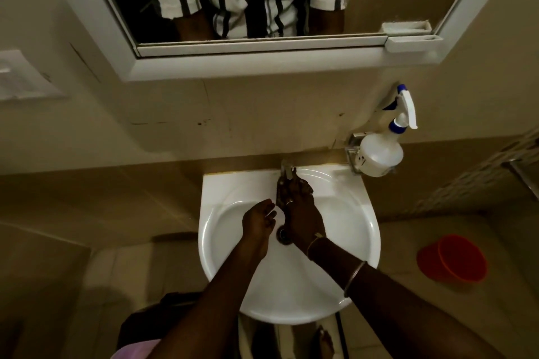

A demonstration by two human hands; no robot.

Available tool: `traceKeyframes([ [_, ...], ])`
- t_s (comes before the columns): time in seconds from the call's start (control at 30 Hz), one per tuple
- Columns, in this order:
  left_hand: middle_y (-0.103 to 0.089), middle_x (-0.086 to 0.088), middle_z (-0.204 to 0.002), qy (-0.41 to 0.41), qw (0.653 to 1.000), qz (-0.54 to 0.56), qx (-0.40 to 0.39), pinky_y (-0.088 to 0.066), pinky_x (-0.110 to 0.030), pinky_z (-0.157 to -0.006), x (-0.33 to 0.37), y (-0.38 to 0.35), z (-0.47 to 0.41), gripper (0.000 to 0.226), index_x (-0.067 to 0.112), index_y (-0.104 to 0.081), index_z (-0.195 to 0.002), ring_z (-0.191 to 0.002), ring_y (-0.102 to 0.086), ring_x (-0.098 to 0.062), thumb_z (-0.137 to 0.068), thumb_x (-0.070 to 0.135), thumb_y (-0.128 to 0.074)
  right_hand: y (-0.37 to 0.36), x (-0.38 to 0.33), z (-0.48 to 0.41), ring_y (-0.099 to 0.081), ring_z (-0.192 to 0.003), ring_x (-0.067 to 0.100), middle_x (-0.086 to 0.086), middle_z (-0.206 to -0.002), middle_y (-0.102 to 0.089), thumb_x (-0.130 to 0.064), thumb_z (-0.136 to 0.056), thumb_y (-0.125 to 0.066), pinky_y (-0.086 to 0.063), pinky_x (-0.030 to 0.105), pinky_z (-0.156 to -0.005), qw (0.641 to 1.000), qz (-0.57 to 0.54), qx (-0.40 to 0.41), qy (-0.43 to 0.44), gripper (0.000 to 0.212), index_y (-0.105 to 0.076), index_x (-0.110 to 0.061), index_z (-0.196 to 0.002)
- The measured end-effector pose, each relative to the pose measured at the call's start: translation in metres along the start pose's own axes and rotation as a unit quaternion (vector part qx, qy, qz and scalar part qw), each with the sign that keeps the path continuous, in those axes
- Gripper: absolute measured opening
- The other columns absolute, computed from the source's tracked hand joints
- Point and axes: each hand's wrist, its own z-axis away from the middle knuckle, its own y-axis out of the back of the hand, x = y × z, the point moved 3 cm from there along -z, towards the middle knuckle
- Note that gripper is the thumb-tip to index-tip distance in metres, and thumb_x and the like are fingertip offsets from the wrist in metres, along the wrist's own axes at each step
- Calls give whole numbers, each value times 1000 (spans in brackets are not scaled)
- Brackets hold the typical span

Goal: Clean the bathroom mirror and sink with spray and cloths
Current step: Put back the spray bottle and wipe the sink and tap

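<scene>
A white sink (358, 213) sits below a white-framed mirror (262, 49) that reflects a striped shirt. The right hand (297, 207) reaches to the tap (287, 170) at the sink's back edge, fingers curled on it. The left hand (258, 220) hangs over the basin, fingers loosely bent, beside the drain (283, 234). A spray bottle (382, 151) stands at the back right corner, and a red bucket (455, 259) is on the floor.

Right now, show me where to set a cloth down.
Bare: the sink rim left of the tap, and the near bowl below the drain. Crowded: left hand and right hand by the tap; spray bottle at the back-right corner.
</scene>
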Motion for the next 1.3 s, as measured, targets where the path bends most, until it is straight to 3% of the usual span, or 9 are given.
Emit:
traceKeyframes([
  [0.17, -67, -20, -128, 12, 1000, 10, 4, -49, -35, -94, -5, 2, 6, 32, 0, -63, -129, -120, -62, -35, -102, 15, -54, 0, 10, 5, -4, -156, 40, 10, -170, -1, 2, -78, -76, -24, 47, -123, 997, 20, -14, 67, 110, -11, -22, -163],
  [0.47, -70, -20, -115, 69, 997, 15, -25, -53, -40, -82, -13, 19, 20, 35, 2, -69, -117, -103, -66, -35, -103, 29, -52, -40, -18, 70, -50, -139, 35, 4, -162, -37, 6, -83, -67, -61, 43, -86, 993, -62, 0, 100, 82, -41, -23, -155],
  [0.63, -71, -20, -114, 24, 999, -19, 7, -54, -39, -88, -3, 37, 4, 29, -1, -68, -120, -103, -67, -34, -96, 15, -63, -48, -42, 53, -30, -151, 8, -23, -166, -15, -23, -110, -36, -36, 20, -114, 978, -201, -35, -36, 56, -20, -37, -162],
  [0.77, -72, -21, -117, -27, 995, 61, -73, -57, -38, -88, 42, 24, -7, 30, 0, -68, -121, -100, -71, -32, -97, 12, -57, -34, -61, 12, -18, -155, 8, -5, -170, -17, -11, -109, -40, -26, 32, -126, 960, -277, 20, -26, 58, -24, -25, -162],
  [0.87, -72, -15, -121, -64, 986, 96, -121, -56, -36, -85, 74, 12, -21, 34, 6, -69, -125, -109, -70, -31, -96, 11, -53, -23, -59, -30, -1, -159, 24, 2, -173, -6, 2, -102, -33, -17, 36, -127, 987, -143, 63, 36, 71, -13, -27, -164],
  [0.97, -70, -14, -125, -77, 997, -13, -28, -57, -35, -77, 84, 12, -46, 32, 8, -68, -127, -107, -67, -31, -99, 16, -56, -36, -49, -51, 18, -155, 30, 8, -171, 8, 11, -96, -33, -2, 48, -129, 996, 4, 18, 87, 80, -6, -22, -163],
  [1.1, -61, -9, -140, -130, 971, -175, 99, -48, -42, -109, 79, 39, -78, 38, 14, -58, -140, -125, -58, -29, -102, 13, -52, -67, -31, -51, -17, -157, 30, 5, -168, -21, -30, -105, -52, -16, 37, -126, 996, -41, -73, -31, 61, -26, -28, -160],
  [1.2, -67, -6, -128, -156, 974, -124, 110, -49, -35, -105, 68, 61, -77, 31, 14, -68, -125, -112, -63, -22, -101, 5, -50, -77, -37, -56, -26, -153, 27, 2, -163, -33, -66, -98, -46, -15, 36, -124, 1000, 14, -21, -13, 55, -52, -39, -145],
  [1.3, -71, -13, -120, -185, 973, -71, 116, -50, -33, -94, 60, 82, -77, 28, 16, -70, -107, -106, -66, -26, -100, -2, -50, -83, -44, -62, -21, -155, 32, 10, -166, -26, -81, -90, -41, -13, 45, -127, 999, 31, 41, -17, 84, -31, -32, -158],
])
